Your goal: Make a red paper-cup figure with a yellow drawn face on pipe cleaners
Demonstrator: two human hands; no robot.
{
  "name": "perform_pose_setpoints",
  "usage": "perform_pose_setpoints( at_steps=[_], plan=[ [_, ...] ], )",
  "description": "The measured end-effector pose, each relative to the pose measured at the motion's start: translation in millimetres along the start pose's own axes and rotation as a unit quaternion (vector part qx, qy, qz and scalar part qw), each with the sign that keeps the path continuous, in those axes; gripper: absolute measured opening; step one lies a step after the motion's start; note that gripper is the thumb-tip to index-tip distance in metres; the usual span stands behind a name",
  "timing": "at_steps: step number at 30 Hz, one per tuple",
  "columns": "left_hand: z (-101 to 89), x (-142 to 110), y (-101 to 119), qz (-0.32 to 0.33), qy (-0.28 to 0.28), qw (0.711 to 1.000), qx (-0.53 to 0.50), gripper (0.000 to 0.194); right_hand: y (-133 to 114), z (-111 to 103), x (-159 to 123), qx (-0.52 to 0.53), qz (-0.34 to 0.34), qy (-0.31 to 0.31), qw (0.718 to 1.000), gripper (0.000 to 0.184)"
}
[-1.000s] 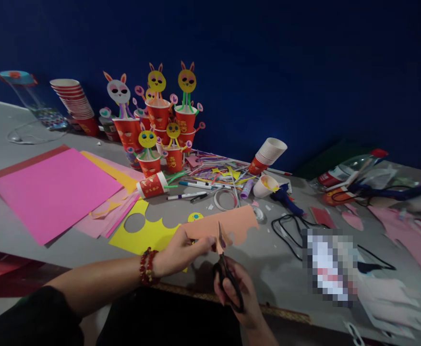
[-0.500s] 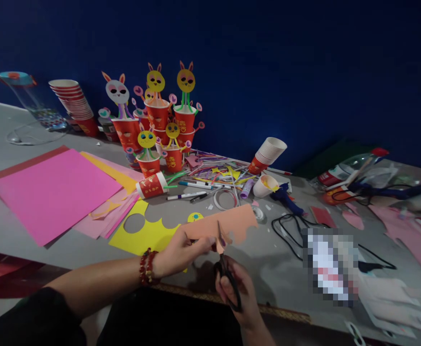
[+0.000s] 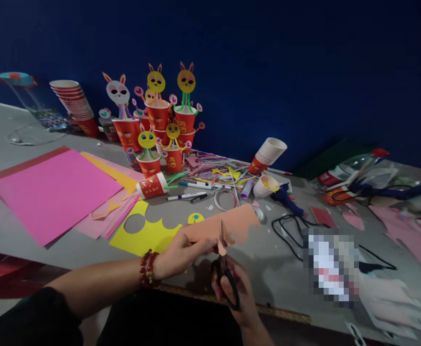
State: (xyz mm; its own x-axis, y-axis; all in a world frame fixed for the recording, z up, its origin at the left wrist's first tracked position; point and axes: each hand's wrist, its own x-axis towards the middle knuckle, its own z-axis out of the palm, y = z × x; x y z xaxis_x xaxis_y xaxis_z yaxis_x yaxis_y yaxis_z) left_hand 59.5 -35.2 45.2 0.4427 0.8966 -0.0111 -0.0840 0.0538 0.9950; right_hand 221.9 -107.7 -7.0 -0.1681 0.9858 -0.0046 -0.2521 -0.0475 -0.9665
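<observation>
A strip of light orange paper (image 3: 241,221) with a ragged, cut lower edge is pinched in my left hand (image 3: 186,252), thumb on top. My right hand (image 3: 237,286) grips a pair of black-handled scissors (image 3: 234,287), fingers through the loops. Their blades point away from me and lie at the paper's near edge, close to my left thumb. A small flap of paper hangs beside the blades. Under my left wrist lies yellow paper (image 3: 156,234) with round holes cut out. A yellow round face (image 3: 196,218) peeks out behind the orange strip.
Red paper cups with rabbit faces (image 3: 149,166) stand at the back, a tipped cup (image 3: 151,186) before them. Pink sheets (image 3: 55,192) lie left. Pipe cleaners (image 3: 213,168), markers (image 3: 186,196), a blue glue gun (image 3: 287,199) and its black cord lie beyond my hands. A bottle (image 3: 350,168) lies right.
The scissors and my right hand have shifted very slightly, with the blades a little further right along the orange paper. The paper's right end has tilted slightly. Everything else stays put.
</observation>
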Motion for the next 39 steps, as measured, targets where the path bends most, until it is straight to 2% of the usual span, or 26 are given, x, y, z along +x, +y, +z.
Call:
perform_pose_setpoints(
  at_steps=[8, 14, 20, 30, 34, 39],
  plan=[
    [-0.2, 1, 2, -0.016, 0.010, 1.000, 0.009, 0.048, -8, 2, 2, -0.017, 0.014, 0.010, 1.000, 0.048],
    [1.3, 0, -1, -0.035, 0.018, 0.999, -0.003, 0.043, -5, 2, 2, -0.013, 0.007, 0.017, 1.000, 0.045],
    [0.3, 1, -1, -0.013, 0.018, 1.000, -0.019, 0.040, -2, 4, 0, -0.005, 0.002, 0.021, 1.000, 0.044],
    [-0.4, -2, -4, -0.018, 0.006, 1.000, -0.016, 0.042, 2, 1, 1, -0.009, -0.006, 0.018, 1.000, 0.038],
    [-1.1, -1, -5, -0.004, -0.002, 1.000, -0.012, 0.043, 3, 2, 1, -0.017, -0.004, 0.039, 0.999, 0.040],
    [0.0, 0, -4, -0.001, 0.017, 1.000, -0.007, 0.040, 1, 6, 2, -0.021, 0.004, 0.061, 0.998, 0.042]
  ],
)
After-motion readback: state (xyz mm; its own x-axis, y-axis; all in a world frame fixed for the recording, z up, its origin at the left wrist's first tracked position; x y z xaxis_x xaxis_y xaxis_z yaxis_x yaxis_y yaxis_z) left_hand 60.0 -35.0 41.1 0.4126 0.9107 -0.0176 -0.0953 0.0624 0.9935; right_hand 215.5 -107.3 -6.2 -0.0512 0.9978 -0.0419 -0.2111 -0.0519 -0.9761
